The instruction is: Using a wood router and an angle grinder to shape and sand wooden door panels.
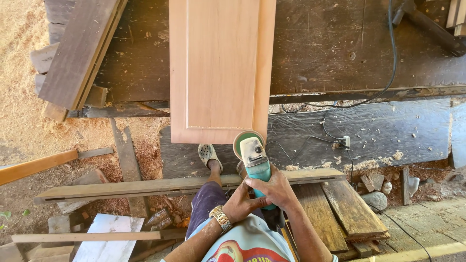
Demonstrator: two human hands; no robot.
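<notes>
A light wooden cabinet door panel (221, 68) lies on a dark workbench (330, 48) and overhangs its near edge. A teal angle grinder (255, 162) with a round sanding disc (241, 140) sits against the panel's near right corner. My right hand (274, 187) wraps the grinder's body from the right. My left hand (239, 204), with a metal watch (221, 217) on the wrist, grips the rear of the same tool. My foot in a grey clog (208, 155) stands below the panel.
A black power cord (388, 73) runs over the bench down to a white socket (345, 142). Dark planks (77, 48) are stacked at the bench's left end. Loose boards (160, 186), scrap wood, stones (374, 200) and sawdust cover the ground.
</notes>
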